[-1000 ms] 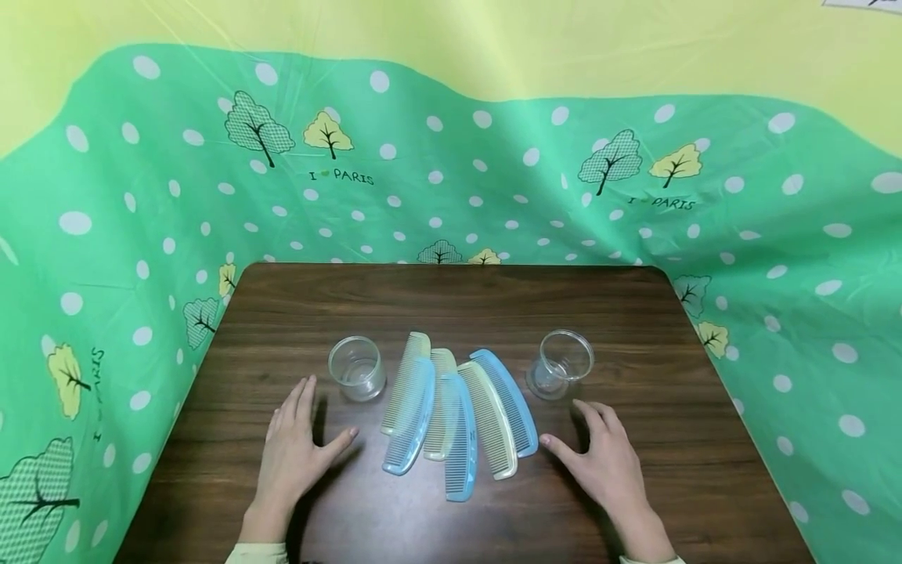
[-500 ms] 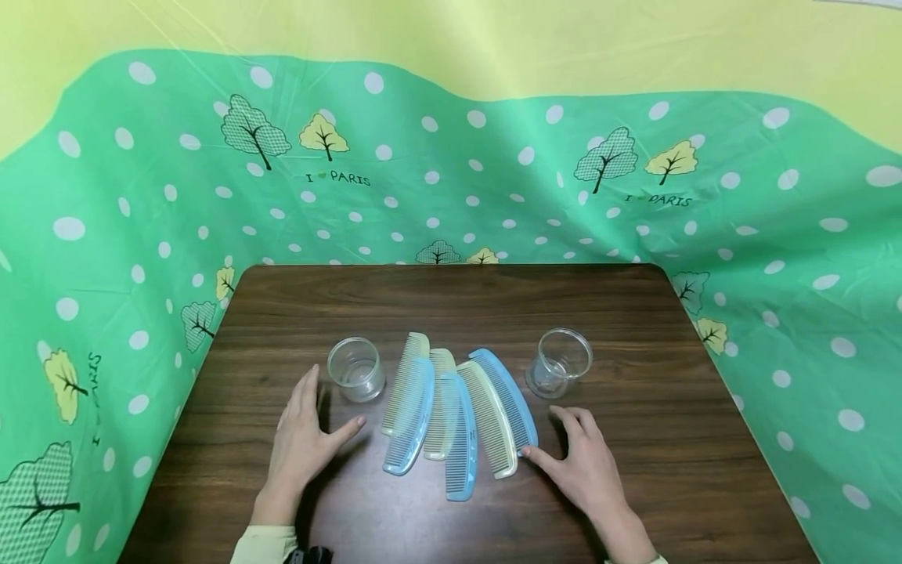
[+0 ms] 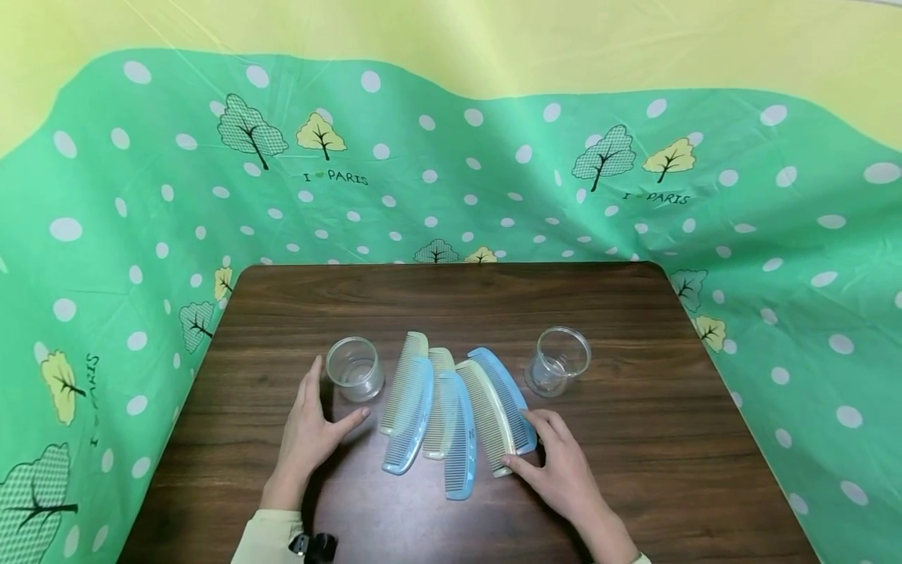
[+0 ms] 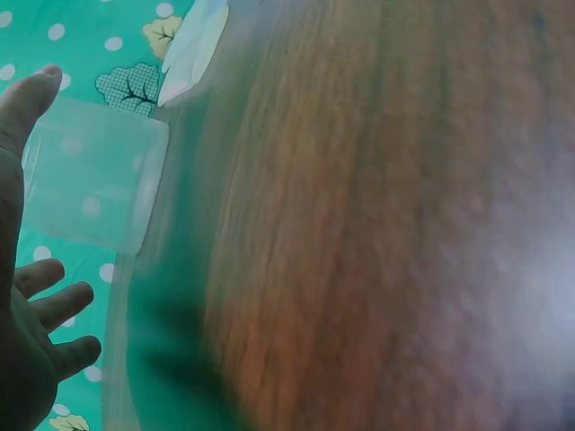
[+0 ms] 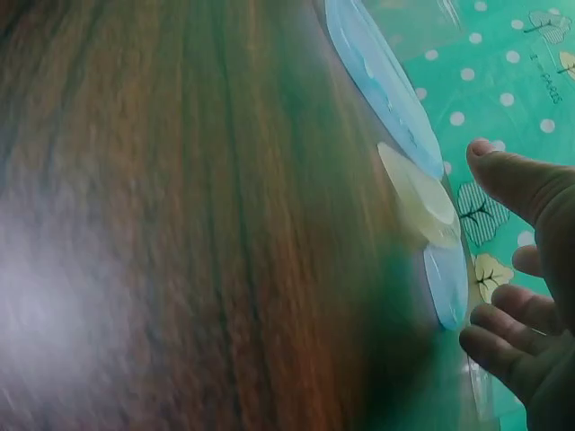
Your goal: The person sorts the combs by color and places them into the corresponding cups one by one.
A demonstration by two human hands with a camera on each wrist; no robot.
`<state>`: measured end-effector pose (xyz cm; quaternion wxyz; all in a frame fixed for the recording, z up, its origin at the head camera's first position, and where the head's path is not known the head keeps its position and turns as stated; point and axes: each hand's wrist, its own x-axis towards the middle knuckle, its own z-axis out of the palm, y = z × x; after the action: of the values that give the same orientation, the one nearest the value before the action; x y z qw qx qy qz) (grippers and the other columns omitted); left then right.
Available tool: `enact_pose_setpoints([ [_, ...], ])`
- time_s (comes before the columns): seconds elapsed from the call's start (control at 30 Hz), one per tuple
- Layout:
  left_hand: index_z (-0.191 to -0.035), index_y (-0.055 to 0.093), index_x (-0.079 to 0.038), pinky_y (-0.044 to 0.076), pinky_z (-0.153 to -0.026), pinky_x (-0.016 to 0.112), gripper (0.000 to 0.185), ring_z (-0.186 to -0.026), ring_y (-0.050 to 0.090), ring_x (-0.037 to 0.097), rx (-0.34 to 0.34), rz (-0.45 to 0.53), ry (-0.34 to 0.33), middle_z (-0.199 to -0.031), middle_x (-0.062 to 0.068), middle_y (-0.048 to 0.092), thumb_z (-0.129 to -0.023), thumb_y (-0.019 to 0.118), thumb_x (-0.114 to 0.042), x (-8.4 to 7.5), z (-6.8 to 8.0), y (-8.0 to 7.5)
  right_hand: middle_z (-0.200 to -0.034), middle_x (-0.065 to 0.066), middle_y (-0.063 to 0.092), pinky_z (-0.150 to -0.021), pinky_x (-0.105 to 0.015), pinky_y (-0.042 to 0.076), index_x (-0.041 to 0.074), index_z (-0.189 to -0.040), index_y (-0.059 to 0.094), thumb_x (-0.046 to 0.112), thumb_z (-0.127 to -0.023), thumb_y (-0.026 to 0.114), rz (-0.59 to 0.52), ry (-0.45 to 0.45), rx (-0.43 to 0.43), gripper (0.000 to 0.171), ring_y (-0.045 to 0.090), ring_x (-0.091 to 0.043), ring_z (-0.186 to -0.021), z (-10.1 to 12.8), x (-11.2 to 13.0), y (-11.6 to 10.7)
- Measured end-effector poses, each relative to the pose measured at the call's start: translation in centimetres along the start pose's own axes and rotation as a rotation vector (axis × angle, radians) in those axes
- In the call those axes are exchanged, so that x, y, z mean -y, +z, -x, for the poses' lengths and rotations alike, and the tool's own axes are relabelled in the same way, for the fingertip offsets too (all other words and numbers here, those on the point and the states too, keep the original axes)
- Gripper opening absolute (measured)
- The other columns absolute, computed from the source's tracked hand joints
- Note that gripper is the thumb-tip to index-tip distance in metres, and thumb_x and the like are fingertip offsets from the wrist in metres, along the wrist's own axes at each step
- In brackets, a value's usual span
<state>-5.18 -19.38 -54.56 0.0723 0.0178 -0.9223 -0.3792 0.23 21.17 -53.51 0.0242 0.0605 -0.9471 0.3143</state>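
Several combs, some pale yellow and some blue, lie fanned out and partly overlapping mid-table. My right hand point(image 3: 560, 470) hovers at the near end of the rightmost pair, a yellow comb point(image 3: 488, 407) and a blue comb point(image 3: 504, 392), with thumb and fingers spread. In the right wrist view a gap shows between the hand point(image 5: 559, 224) and the combs, such as a blue comb point(image 5: 386, 90). Beside the left glass cup point(image 3: 355, 370) is my left hand point(image 3: 304, 435), thumb apart from the fingers, holding nothing. The left wrist view shows that glass cup point(image 4: 94, 180) beyond the fingers.
A second glass cup point(image 3: 558, 362) stands right of the combs. Everything rests on a dark wooden table point(image 3: 451, 298). Around its back and sides hangs a green and yellow printed cloth point(image 3: 451, 180). A black strap-like item point(image 3: 315, 547) is at the left wrist.
My right hand has moved left, from beside the right cup to the near end of the rightmost combs. My left hand has shifted slightly right and forward. Combs and cups stay put.
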Motion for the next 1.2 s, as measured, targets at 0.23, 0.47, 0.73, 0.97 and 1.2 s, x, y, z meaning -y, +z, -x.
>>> enact_pose_setpoints([
  [0.23, -0.166, 0.009, -0.021, 0.039, -0.113, 0.067, 0.129, -0.148, 0.035, 0.044, 0.017, 0.032, -0.026, -0.166, 0.019, 0.027, -0.072, 0.089, -0.058, -0.2, -0.5, 0.4, -0.132, 0.003, 0.056, -0.092, -0.042, 0.058, 0.014, -0.141, 0.059, 0.043, -0.075, 0.092, -0.025, -0.012, 0.024, 0.079, 0.063, -0.019, -0.113, 0.2, 1.0, 0.8],
  [0.47, -0.166, 0.01, -0.017, 0.037, -0.114, 0.067, 0.13, -0.148, 0.035, 0.043, 0.023, 0.055, -0.049, -0.166, 0.021, 0.028, -0.072, 0.09, -0.056, -0.2, -0.9, 0.8, -0.131, 0.007, 0.057, -0.082, -0.029, 0.057, 0.017, -0.138, 0.062, 0.037, -0.073, 0.094, -0.044, -0.041, 0.034, 0.075, 0.061, -0.011, -0.1, 0.2, 1.9, 1.6],
  [0.73, -0.166, 0.012, -0.017, 0.037, -0.114, 0.067, 0.129, -0.148, 0.036, 0.043, 0.016, 0.084, -0.027, -0.165, 0.02, 0.03, -0.071, 0.092, -0.053, 0.0, -1.3, 1.2, -0.129, 0.005, 0.058, -0.095, -0.039, 0.058, 0.014, -0.136, 0.064, 0.039, -0.074, 0.093, -0.04, -0.103, 0.033, 0.073, 0.06, -0.014, -0.116, 0.1, 2.8, 2.3],
  [0.97, -0.166, 0.013, -0.017, 0.037, -0.114, 0.066, 0.128, -0.147, 0.038, 0.043, -0.003, 0.104, -0.016, -0.164, 0.021, 0.032, -0.071, 0.093, -0.049, 0.0, -1.4, 1.4, -0.129, 0.01, 0.056, -0.094, -0.037, 0.058, 0.018, -0.135, 0.064, 0.04, -0.074, 0.093, -0.05, -0.123, 0.05, 0.071, 0.058, -0.009, -0.115, -0.2, 3.7, 2.8],
  [1.2, -0.166, 0.012, -0.018, 0.039, -0.112, 0.066, 0.128, -0.143, 0.042, 0.045, -0.02, 0.127, -0.03, -0.161, 0.023, 0.036, -0.071, 0.094, -0.046, -0.2, -1.6, 1.6, -0.127, 0.005, 0.057, -0.094, -0.039, 0.058, 0.015, -0.135, 0.064, 0.043, -0.072, 0.094, -0.008, -0.151, 0.05, 0.075, 0.059, -0.012, -0.113, -0.6, 4.4, 3.5],
])
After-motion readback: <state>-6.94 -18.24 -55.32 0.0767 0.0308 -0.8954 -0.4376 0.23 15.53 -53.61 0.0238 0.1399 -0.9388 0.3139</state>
